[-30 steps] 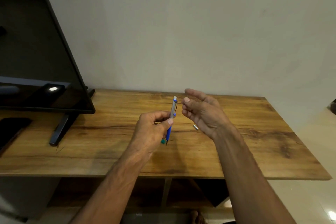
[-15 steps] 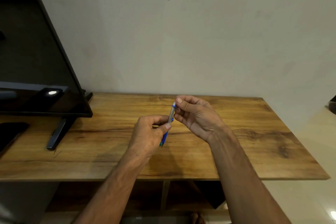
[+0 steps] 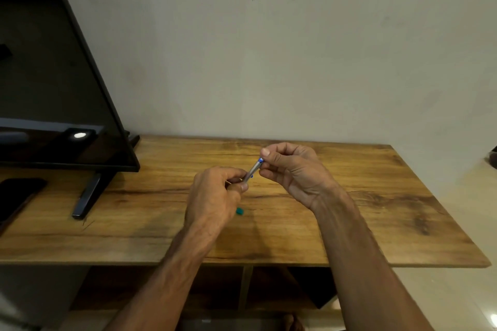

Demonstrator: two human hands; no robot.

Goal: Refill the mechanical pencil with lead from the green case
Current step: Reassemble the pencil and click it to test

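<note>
Slippage could drop the mechanical pencil (image 3: 253, 168): left hand (image 3: 215, 192) grips its barrel, right hand (image 3: 291, 170), at two o'clock, only pinches its top end.

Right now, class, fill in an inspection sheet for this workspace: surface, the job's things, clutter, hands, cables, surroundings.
Surface: wooden table, brown grained top.
Job's things: mechanical pencil, tilted, held above the table; green case, only a small part shows by the left hand's heel, and whether it is held or lying cannot be told.
Clutter: television on its stand at the left; dark flat object at the left edge.
Hands: left hand grips the pencil's lower part; right hand, fingers pinch its blue top end.
Cables: nothing seen.
Surroundings: wall, plain, behind; open shelf under the table.
</note>
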